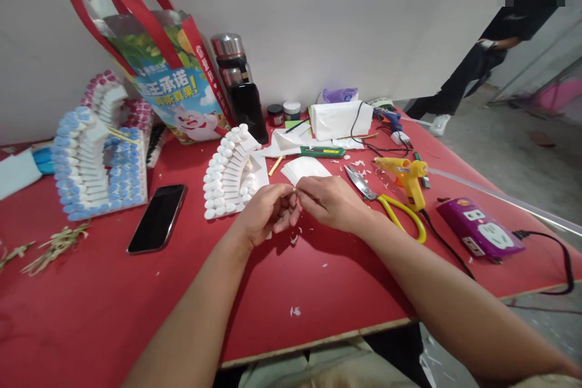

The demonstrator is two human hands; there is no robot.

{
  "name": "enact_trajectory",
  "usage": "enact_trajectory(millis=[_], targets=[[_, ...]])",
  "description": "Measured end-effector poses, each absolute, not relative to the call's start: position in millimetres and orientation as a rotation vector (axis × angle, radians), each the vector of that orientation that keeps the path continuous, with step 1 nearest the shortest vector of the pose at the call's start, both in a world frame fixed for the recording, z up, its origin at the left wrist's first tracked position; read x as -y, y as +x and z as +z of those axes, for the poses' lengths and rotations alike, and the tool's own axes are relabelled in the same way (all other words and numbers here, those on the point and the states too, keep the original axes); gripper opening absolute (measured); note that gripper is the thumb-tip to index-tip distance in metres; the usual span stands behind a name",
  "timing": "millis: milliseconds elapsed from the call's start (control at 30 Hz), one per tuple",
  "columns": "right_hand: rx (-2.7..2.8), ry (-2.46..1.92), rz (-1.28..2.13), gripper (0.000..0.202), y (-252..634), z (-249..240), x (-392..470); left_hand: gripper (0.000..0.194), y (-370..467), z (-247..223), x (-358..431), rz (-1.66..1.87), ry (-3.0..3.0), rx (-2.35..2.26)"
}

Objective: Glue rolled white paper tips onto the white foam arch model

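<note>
One bag [157, 110] reads “王承诺”; left hand [269, 209] meets right hand [328, 201].

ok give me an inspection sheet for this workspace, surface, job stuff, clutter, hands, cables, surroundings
surface: red tabletop, white scraps scattered on it
job's things: white fan-shaped model, white paper sheets, yellow glue gun, yellow-handled shears, green cutter
clutter: flat-lying phone, carrier bag, dried strips at left
hands: left hand and right hand meet at a tiny pale piece; which grips it, cannot tell
cables: glue gun's cord runs towards the near edge; power strip has a black cable at right
surroundings: pale wall behind, another person beyond the table
</note>
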State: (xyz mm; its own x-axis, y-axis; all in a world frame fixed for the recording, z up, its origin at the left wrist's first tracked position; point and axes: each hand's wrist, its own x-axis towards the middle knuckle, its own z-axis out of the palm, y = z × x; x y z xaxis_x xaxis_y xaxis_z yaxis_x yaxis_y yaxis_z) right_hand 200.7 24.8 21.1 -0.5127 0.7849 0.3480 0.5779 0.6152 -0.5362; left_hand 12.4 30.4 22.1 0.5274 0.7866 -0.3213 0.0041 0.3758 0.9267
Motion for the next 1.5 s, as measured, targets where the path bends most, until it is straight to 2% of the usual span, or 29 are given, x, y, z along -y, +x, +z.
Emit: enact_trajectory(millis=[133,300,467,667,733,900,1167,1300,1400,1500], targets=[[2.287,-1.097,0.455,0.023,202,19,-26,0.029,16,27,-27,0.648,1.195,-0.947],[2.062,-1.211,0.698,0.009,202,21,-26,0.028,16,27,-25,0.686,1.351,-1.021],[1.899,-1.255,0.781,0.010,200,22,-26,0.029,14,21,-24,0.769,1.913,-1.139],[1.525,-1.212,1.295,0.012,192,24,-24,0.023,19,14,-23,0.770,2.489,-1.344],[1.444,-1.193,1.374,0.012,190,24,-24,0.023,21,13,-24,0.753,2.611,-1.399],[1.492,-1.249,1.139,0.019,187,22,-26,0.028,20,9,-26,0.823,2.790,-1.452],[1.510,-1.243,1.149,0.022,192,22,-29,0.028,16,3,-29,0.882,2.918,-1.371],[1.585,-1.245,1.098,0.015,195,26,-28,0.026,17,7,-27,0.956,2.677,-1.308],[1.393,-1.156,1.438,0.013,197,31,-28,0.032,19,14,-23,1.038,2.365,-1.225],[1.077,-0.997,1.883,0.021,198,32,-29,0.032,20,19,-21,1.064,2.216,-1.199]])
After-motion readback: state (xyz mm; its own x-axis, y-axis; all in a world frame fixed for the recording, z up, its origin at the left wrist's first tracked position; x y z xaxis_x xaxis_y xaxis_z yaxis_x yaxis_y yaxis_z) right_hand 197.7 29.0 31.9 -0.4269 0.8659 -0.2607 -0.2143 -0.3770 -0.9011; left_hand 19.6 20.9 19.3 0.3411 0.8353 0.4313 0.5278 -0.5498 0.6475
